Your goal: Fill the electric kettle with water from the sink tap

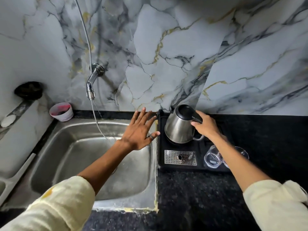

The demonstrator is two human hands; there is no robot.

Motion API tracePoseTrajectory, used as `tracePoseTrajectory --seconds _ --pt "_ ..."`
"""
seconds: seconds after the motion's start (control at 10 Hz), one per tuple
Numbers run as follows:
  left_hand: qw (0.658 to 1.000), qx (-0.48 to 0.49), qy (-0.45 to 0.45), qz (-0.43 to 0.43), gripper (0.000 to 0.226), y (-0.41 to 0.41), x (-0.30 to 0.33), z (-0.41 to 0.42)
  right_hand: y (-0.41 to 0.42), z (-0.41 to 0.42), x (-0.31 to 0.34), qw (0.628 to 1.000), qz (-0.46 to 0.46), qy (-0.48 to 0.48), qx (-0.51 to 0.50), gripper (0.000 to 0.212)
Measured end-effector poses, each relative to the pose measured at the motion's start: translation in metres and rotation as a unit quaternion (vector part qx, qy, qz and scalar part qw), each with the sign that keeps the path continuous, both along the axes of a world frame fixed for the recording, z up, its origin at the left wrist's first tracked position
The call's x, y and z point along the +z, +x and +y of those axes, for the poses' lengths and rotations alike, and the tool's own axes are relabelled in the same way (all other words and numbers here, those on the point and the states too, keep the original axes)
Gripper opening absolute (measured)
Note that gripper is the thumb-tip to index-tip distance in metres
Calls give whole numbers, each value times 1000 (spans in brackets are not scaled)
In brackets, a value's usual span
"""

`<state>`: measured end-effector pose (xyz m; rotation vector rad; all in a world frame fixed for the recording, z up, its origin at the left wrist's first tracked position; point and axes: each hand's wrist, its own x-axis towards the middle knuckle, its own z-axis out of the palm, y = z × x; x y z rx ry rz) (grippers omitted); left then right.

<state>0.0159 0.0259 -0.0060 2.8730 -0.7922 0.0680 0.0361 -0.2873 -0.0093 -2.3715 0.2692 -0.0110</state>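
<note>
A steel electric kettle (179,129) with a black lid and handle stands tilted on a black tray (180,166), right of the steel sink (93,157). My right hand (205,126) grips the kettle's black handle. My left hand (139,130) hovers open, fingers spread, over the sink's right rim, just left of the kettle and apart from it. A chrome tap (92,84) juts from the marble wall above the sink's back edge. A thin stream of water runs from it into the basin.
Two clear glasses (215,158) lie on the tray's right side, partly under my right forearm. A perforated metal drip grate (180,157) sits in the tray's front. A white cup with pink residue (61,112) stands at the sink's back left corner. Black granite counter (266,140) stretches right.
</note>
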Motion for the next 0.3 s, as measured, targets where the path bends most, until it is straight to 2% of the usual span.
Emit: tracePoseTrajectory --seconds 0.1,0.2,0.3 --pt "1000 3 9 3 84 -3 2 1 5 -7 5 991 75 -108 6 63" --pt "1000 18 11 -12 88 -5 5 12 -2 13 12 980 35 -195 37 77" --pt "997 53 -17 -53 86 -8 20 27 -12 49 17 961 -100 -244 80 89"
